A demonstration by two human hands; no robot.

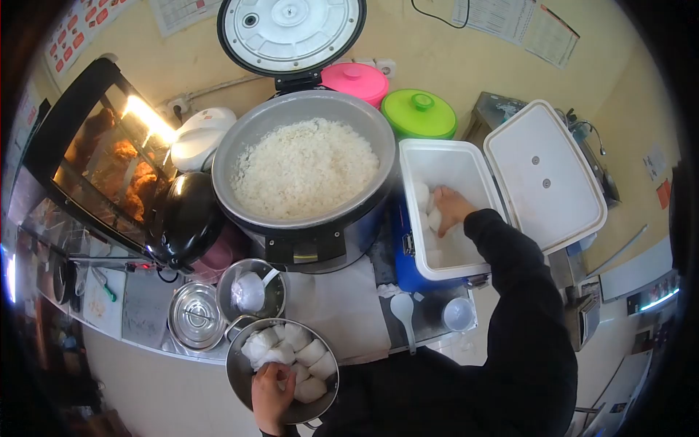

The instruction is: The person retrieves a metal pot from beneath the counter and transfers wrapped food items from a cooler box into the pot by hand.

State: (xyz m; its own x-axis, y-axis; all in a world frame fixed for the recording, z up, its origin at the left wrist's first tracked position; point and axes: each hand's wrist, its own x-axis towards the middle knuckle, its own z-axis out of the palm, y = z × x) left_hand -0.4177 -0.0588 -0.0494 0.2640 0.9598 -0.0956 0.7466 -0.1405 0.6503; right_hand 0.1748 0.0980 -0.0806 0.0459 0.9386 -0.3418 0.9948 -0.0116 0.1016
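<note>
My right hand (450,208) reaches into the open blue and white cooler box (475,274), its fingers around one of the white wrapped bundles (435,220) along the left wall. My left hand (272,393) is over a metal pot (234,371) at the bottom, which holds several white wrapped bundles (312,352). Its fingers are curled against a bundle, and whether they grip it is hard to make out. Behind, a large open rice cooker (240,131) is filled with white rice (306,169).
A smaller pot (279,295) with a white bowl and a steel lid (196,316) stand left of centre. A white rice paddle (403,313) and a plastic cup (458,315) lie near the front edge. The cooler's lid (545,178) hangs open rightward. A lit food warmer (109,156) stands left.
</note>
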